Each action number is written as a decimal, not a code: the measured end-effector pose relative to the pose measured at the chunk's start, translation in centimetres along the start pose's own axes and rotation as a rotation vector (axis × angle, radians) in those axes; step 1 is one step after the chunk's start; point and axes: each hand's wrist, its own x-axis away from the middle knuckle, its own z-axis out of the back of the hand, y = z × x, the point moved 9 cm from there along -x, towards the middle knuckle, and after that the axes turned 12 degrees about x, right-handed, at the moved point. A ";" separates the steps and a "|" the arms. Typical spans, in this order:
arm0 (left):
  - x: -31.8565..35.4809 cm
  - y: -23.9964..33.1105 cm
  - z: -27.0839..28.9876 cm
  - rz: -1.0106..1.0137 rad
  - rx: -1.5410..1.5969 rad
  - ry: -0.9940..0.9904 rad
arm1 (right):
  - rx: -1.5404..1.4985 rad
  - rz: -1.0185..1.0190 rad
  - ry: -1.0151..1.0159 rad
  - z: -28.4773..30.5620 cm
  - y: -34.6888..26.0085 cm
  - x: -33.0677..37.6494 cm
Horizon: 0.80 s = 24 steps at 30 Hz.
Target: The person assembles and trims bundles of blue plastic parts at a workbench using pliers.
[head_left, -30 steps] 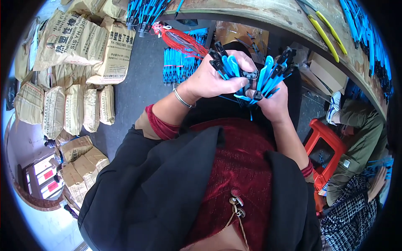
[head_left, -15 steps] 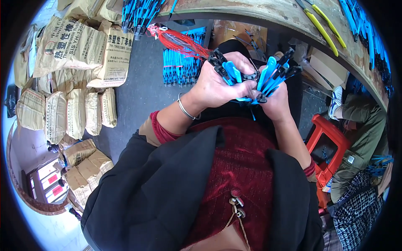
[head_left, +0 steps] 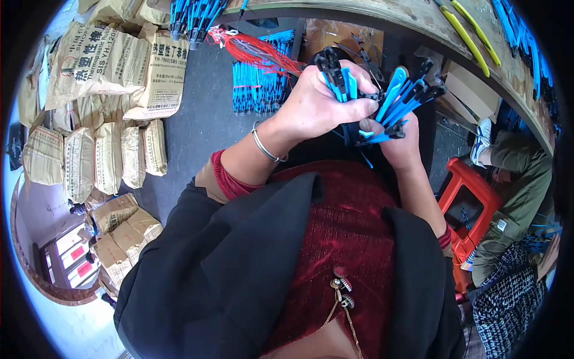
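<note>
My left hand (head_left: 308,107) is closed round several slim blue strips with black ends (head_left: 339,81), which stick up past its thumb. Beside it my right hand (head_left: 402,146) grips a larger bunch of the same kind of strips (head_left: 408,99), fanned out above the fingers. Both thumbs are bent inward between the two bunches, and dark ends show where the hands nearly meet. Fingers and strips hide the exact contact there. I hold both bunches in front of my chest, just short of the workbench (head_left: 299,8).
Red strands (head_left: 260,57) hang off the bench by a stack of blue strips (head_left: 263,90) on the floor. Yellow-handled pliers (head_left: 467,40) lie on the bench. Paper sacks (head_left: 107,155) fill the left. A red stool (head_left: 478,194) and a co-worker's leg (head_left: 517,185) are at right.
Both hands have shifted slightly right. The two bunches have drawn a little apart at the top, and the right one is more spread and leans further right.
</note>
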 end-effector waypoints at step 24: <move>-0.4 0.5 -3.0 -0.124 -0.201 -0.285 | 0.079 0.201 -0.206 3.0 -5.9 1.8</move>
